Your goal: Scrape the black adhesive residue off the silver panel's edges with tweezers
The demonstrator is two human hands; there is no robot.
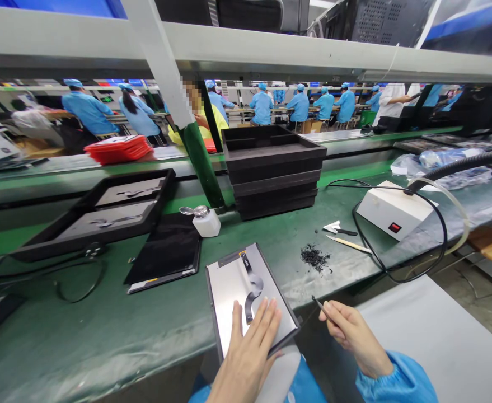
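Note:
My left hand (252, 341) lies with fingers stretched out on the silvery back of a display panel (225, 282). The panel sticks out over the bench's front edge. A dark ribbon cable (254, 285) runs down its back. To the right of the panel, my right hand (355, 333) is closed on thin dark tweezers (322, 307). A small black scrap shows at their tip. A pile of black shreds (314, 257) lies on the bench just beyond.
Dark panels (168, 246) and a white pump bottle (206, 223) stand left. Behind are stacked black trays (275, 168) and a tray with panels (103, 210). At right lie a yellowish tool (348, 244) and a white box (397, 207) with cables. Co-workers sit farther back.

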